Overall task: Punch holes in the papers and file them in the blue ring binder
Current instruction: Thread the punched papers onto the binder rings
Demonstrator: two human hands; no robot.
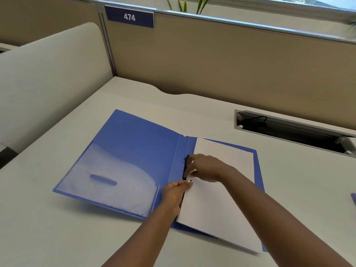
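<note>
Divider (48, 78): pale, curved on top, standing along the desk's left edge.
Number plate (129, 17): blue, reading 474, fixed to the tan partition (221, 60) behind the desk.
Desk (57, 218): off-white surface carrying everything below.
Binder (134, 143): blue, lying open and flat; the left cover has a clear pocket (107, 182) across its lower half.
Ring clip (185, 166): dark strip running along the spine, just right of the fold, partly hidden by the hands.
Left hand (174, 194): reaching in from below, thumb and fingertips pinching the left edge of the papers close to a punched hole (190, 180).
Papers (215, 205): white sheets on the binder's right half, their left edge lifted at the clip, the near corner overhanging the cover.
Right hand (207, 167): resting across the sheets, fingers curled toward the clip at the paper's margin; I cannot tell whether they grip the clip or the paper.
Cable slot (289, 130): grey recessed opening in the desk, far right, well apart from the binder.
</note>
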